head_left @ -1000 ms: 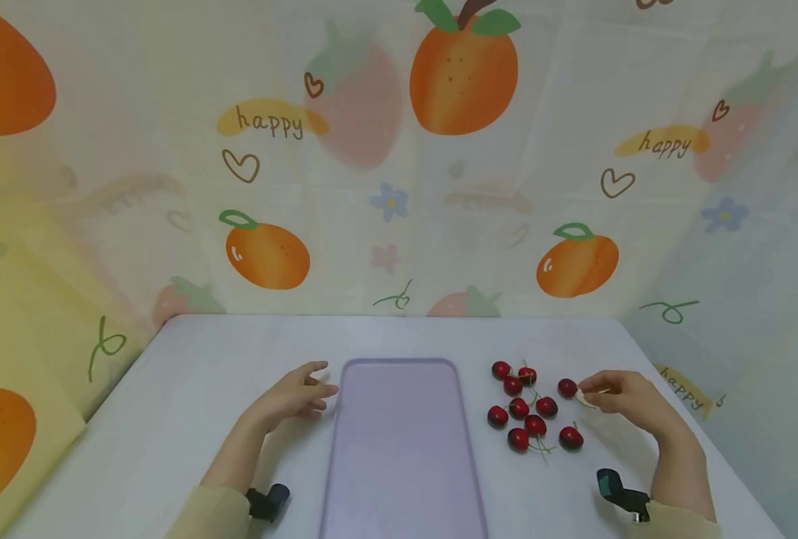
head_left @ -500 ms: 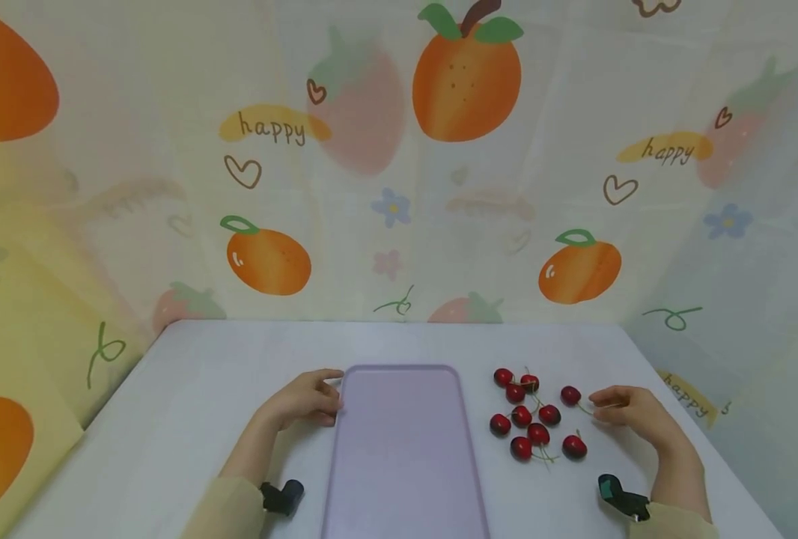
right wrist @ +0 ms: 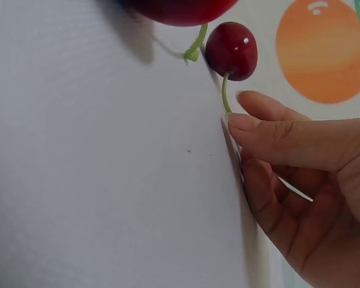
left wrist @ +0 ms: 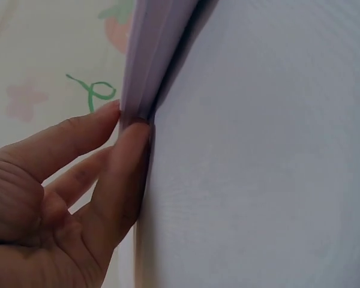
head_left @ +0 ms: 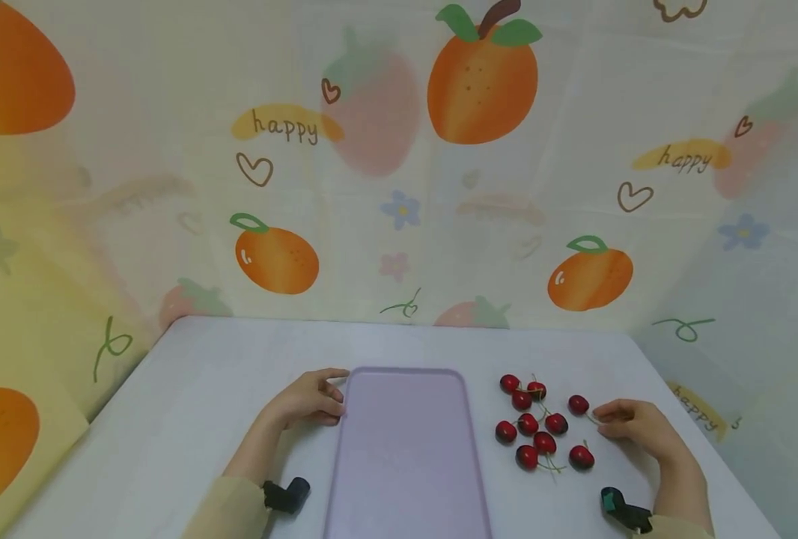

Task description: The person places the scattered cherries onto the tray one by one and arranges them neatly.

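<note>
On the white table lies a pale purple tray (head_left: 406,464), seen edge-on as a purple rim (left wrist: 153,54) in the left wrist view. My left hand (head_left: 310,398) touches its far left corner and left side with fingertips spread along the edge. My right hand (head_left: 638,428) is at the far right, beside a lone dark red cherry (head_left: 578,405). In the right wrist view, that cherry (right wrist: 231,51) trails a green stem (right wrist: 225,93) to my thumb tip, which hides the stem's end. My index fingertip stands a little apart from the thumb.
Several more cherries (head_left: 544,442) with stems lie in a loose cluster between the tray and my right hand. One cherry (head_left: 582,457) sits slightly apart, nearer me. A fruit-patterned cloth (head_left: 399,165) hangs behind and beside the table.
My left hand has moved right onto the tray's edge. My right hand has drawn back from the lone cherry's body to the end of its stem. The cherries lie as before.
</note>
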A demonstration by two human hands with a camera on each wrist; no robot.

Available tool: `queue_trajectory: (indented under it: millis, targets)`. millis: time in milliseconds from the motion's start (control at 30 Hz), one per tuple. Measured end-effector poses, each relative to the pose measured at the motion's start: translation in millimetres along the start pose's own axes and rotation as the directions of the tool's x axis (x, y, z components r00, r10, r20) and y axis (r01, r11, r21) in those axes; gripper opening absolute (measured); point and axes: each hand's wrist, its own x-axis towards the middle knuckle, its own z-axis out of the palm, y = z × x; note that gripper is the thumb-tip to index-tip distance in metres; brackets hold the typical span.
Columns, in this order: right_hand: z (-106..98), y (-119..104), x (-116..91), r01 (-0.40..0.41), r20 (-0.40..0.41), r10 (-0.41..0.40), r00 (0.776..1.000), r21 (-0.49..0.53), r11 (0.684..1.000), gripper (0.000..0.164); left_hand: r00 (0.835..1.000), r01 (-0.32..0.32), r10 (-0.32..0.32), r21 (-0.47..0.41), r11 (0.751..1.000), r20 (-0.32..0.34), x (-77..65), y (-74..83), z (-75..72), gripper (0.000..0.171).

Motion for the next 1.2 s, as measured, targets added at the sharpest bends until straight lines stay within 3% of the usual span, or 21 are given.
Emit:
queue_trajectory:
  millis: [467,833,1200]
  targets:
    - [2.7,1.9,3.7,0.008,-0.018,-0.009,1.000,-0.033,0.999,0.021,0.997,0.034,-0.034,-0.002,0.999,-0.073,1.6,0.0,0.6,0.075]
    - [-0.1,0.3,-1.0,-0.021,-0.042,0.020,0.999,-0.038,0.999,0.025,0.995,0.034,-0.034,-0.002,0.999,-0.094,2.1,0.1,5.4,0.073]
    - [-2.1,0.3,-2.1,-0.029,-0.076,0.028,0.997,-0.011,1.000,0.028,0.996,0.038,-0.039,-0.022,0.999,-0.076,1.4,0.1,4.9,0.074]
